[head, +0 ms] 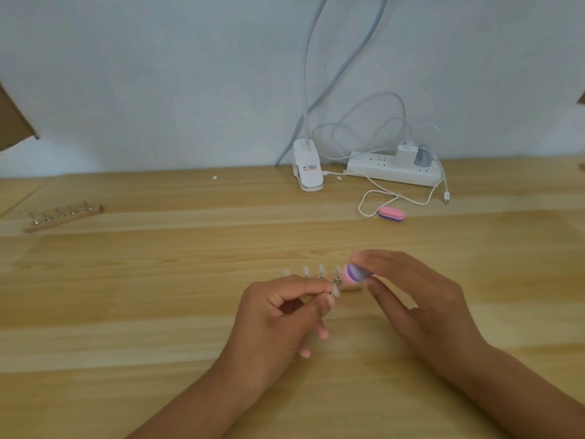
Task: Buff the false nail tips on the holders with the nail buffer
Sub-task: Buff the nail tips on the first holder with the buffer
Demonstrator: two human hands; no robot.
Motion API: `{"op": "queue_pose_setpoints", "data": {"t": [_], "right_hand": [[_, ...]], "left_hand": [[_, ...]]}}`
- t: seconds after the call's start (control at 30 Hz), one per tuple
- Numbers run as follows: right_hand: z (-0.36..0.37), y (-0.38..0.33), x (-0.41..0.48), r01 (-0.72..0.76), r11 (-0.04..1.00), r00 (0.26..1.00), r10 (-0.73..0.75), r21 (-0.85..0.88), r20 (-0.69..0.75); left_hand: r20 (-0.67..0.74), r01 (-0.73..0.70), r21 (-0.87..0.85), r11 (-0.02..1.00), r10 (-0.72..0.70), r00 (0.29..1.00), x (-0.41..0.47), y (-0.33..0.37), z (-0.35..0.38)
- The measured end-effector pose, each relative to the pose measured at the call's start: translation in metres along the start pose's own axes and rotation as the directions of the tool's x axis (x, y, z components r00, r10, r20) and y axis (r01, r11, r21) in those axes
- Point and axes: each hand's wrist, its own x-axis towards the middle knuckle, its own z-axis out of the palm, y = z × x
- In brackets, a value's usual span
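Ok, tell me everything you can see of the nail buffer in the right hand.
The nail buffer is a small foam-like block in pink and purple layers with a rounded end. The right hand pinches it between thumb and fingers, covering most of its length. Its exposed end points toward the false nail tip on the holder that the left hand pinches; blur hides whether they touch.

Clip lamp (307, 167) & pwr strip (392, 171) w/ charger (406, 155) at back of table (158, 280).
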Motion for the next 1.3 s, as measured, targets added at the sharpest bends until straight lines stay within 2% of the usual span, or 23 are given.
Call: {"op": "queue_pose_setpoints", "data": {"t": [0.07,0.2,0.3,0.37,0.47,0.53,0.63,0.7,0.8,0.87,0.97,1.03,1.13,1.2,1.3], "right_hand": [[0.004,-0.011,-0.002,0.009,0.999,1.0,-0.008,0.037,-0.021],[0.008,-0.014,-0.006,0.131,0.991,0.989,-0.129,-0.021,0.072],[0.002,-0.003,0.0,0.044,0.993,0.999,-0.043,-0.113,0.012],[0.003,-0.007,-0.002,0.039,0.997,0.999,-0.041,-0.071,-0.027],[0.009,-0.02,-0.006,0.182,0.983,0.983,-0.181,-0.025,0.036],[0.006,-0.016,-0.005,0.232,0.968,0.97,-0.223,-0.094,0.095],[0.0,-0.004,0.001,0.119,0.974,0.992,-0.111,-0.193,0.055],[0.0,-0.006,0.0,0.07,0.986,0.997,-0.067,-0.151,0.022],[0.009,-0.022,-0.006,0.18,0.982,0.982,-0.176,-0.058,0.068],[0.007,-0.022,-0.005,0.256,0.965,0.961,-0.247,-0.065,0.121],[-0.002,-0.008,0.001,0.186,0.969,0.98,-0.171,-0.161,0.1],[-0.003,-0.006,0.0,0.111,0.984,0.992,-0.102,-0.138,0.068],[0.006,-0.019,-0.005,0.168,0.985,0.983,-0.165,-0.031,0.075],[0.006,-0.02,-0.005,0.245,0.969,0.964,-0.239,-0.036,0.118],[-0.004,-0.002,0.0,0.149,0.98,0.986,-0.137,-0.135,0.091]], "left_hand": [[0.021,0.015,-0.021,1.0,-0.015,1.0,0.0,0.002,0.0],[0.092,-0.014,-0.019,1.0,0.015,0.996,-0.002,0.005,0.0],[0.06,0.021,-0.027,0.999,-0.019,0.998,-0.001,0.003,-0.001],[0.087,0.036,-0.026,0.999,-0.033,0.996,-0.001,0.004,0.0],[0.16,0.003,0.006,1.0,-0.004,0.987,-0.002,0.005,0.0],[0.173,-0.002,0.013,1.0,0.0,0.985,-0.002,0.005,0.0],[0.162,0.026,-0.018,1.0,-0.022,0.987,-0.001,0.005,-0.001],[0.182,0.044,-0.021,0.999,-0.039,0.982,-0.001,0.005,-0.001],[0.229,0.038,-0.003,0.999,-0.037,0.973,-0.001,0.005,-0.001],[0.25,0.041,0.011,0.999,-0.043,0.967,-0.001,0.005,-0.002],[0.262,0.072,0.009,0.997,-0.072,0.962,0.0,0.005,-0.003],[0.264,0.082,0.006,0.997,-0.081,0.961,0.001,0.005,-0.003],[0.272,0.061,0.009,0.998,-0.061,0.96,0.001,0.006,-0.003],[0.272,0.055,0.016,0.998,-0.057,0.961,-0.001,0.008,-0.003],[0.236,0.092,-0.005,0.996,-0.089,0.968,-0.002,0.011,-0.006]]}}
